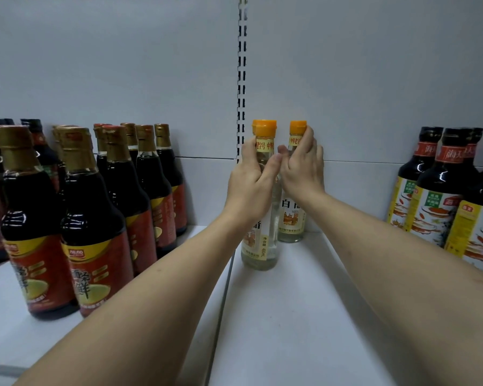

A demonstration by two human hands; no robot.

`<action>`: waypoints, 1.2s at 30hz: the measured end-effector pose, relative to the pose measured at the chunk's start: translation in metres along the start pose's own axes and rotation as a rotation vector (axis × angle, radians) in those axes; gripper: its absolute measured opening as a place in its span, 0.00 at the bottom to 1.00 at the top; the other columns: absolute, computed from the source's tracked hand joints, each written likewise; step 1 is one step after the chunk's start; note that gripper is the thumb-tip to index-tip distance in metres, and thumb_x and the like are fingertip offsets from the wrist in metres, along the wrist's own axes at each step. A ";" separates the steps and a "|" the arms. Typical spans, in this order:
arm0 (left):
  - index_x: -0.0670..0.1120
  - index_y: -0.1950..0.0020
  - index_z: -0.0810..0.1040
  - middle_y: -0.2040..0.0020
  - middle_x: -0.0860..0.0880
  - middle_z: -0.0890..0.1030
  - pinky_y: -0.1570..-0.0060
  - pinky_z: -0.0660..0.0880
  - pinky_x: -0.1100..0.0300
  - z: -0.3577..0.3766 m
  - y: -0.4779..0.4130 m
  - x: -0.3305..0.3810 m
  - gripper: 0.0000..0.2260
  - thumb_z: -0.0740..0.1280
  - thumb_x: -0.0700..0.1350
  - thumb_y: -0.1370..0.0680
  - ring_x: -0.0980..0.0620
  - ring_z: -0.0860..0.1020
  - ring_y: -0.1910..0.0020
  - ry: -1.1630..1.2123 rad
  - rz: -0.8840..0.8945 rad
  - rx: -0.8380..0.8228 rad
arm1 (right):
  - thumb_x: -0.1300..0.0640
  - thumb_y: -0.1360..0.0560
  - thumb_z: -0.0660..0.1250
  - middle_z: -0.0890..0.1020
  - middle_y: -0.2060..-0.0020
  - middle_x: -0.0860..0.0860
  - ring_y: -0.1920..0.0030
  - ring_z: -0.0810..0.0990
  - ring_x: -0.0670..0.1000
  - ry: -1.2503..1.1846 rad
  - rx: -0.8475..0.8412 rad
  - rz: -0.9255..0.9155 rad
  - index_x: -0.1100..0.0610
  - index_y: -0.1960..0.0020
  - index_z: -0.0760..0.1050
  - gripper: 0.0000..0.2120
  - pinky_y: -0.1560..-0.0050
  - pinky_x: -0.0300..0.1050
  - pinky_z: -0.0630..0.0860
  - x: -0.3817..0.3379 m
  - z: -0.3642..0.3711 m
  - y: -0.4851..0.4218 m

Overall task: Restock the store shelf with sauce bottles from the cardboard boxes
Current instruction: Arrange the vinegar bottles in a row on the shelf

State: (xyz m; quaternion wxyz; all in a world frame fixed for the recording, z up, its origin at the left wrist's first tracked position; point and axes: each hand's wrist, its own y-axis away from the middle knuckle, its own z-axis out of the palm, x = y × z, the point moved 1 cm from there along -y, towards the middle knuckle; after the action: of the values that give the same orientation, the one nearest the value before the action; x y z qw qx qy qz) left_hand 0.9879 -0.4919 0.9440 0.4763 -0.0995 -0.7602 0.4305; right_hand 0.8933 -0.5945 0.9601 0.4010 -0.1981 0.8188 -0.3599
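White shelf (304,316), grey back panel. Dark sauce bottles (95,232) flank the middle gap. Nearer clear bottle (258,246): my left hand (251,185) wraps its neck. Rear clear bottle (292,218), by the panel: right hand (301,168) clamps its neck. Risk: letting go while tilted, so one knocks the other over.

Both bare arms are stretched way out, forearms angling in so the wrists nearly meet. The left hand (251,186) is wrapped round the neck of the nearer clear bottle (258,246). The right hand (301,174) grips the farther clear bottle (292,218) just under its cap. The thumbs sit right beside each other.
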 end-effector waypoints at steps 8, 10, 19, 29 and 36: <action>0.51 0.41 0.69 0.49 0.47 0.80 0.47 0.77 0.46 -0.001 0.001 0.017 0.13 0.58 0.54 0.23 0.47 0.79 0.50 -0.007 -0.141 -0.079 | 0.36 0.16 0.49 0.63 0.26 0.61 0.27 0.62 0.62 0.226 -0.107 0.034 0.56 0.16 0.40 0.38 0.28 0.59 0.59 -0.005 -0.025 -0.001; 0.51 0.39 0.69 0.49 0.50 0.80 0.46 0.77 0.47 0.000 -0.002 0.019 0.11 0.61 0.53 0.19 0.49 0.79 0.50 -0.030 -0.169 -0.112 | 0.35 0.16 0.48 0.64 0.27 0.62 0.27 0.63 0.62 0.219 -0.074 0.027 0.55 0.16 0.44 0.37 0.29 0.58 0.60 -0.005 -0.041 -0.001; 0.52 0.48 0.74 0.52 0.54 0.84 0.46 0.80 0.46 0.019 -0.009 0.036 0.15 0.77 0.56 0.25 0.52 0.83 0.51 -0.090 -0.250 -0.136 | 0.41 0.16 0.56 0.78 0.44 0.54 0.41 0.76 0.56 -0.093 -0.063 0.012 0.54 0.34 0.75 0.21 0.42 0.53 0.72 0.017 -0.096 0.028; 0.51 0.47 0.73 0.51 0.51 0.81 0.47 0.81 0.46 0.069 0.000 0.064 0.22 0.78 0.61 0.30 0.49 0.81 0.51 -0.134 -0.198 -0.175 | 0.55 0.35 0.81 0.82 0.44 0.49 0.43 0.82 0.52 -0.372 -0.486 0.287 0.51 0.33 0.65 0.37 0.47 0.47 0.80 0.049 -0.114 0.096; 0.48 0.25 0.68 0.30 0.49 0.71 0.29 0.69 0.52 0.065 0.045 0.041 0.39 0.78 0.61 0.30 0.51 0.69 0.30 -0.201 -0.086 -0.061 | 0.52 0.36 0.84 0.82 0.51 0.45 0.51 0.82 0.47 -0.273 -0.215 0.354 0.52 0.40 0.71 0.31 0.58 0.39 0.75 0.067 -0.097 0.109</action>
State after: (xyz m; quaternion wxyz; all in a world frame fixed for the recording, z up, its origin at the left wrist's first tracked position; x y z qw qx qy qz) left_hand 0.9018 -0.4777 0.9252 0.4127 -0.0374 -0.8204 0.3941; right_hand 0.7714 -0.5221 0.8849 0.5412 -0.1397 0.8127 -0.1646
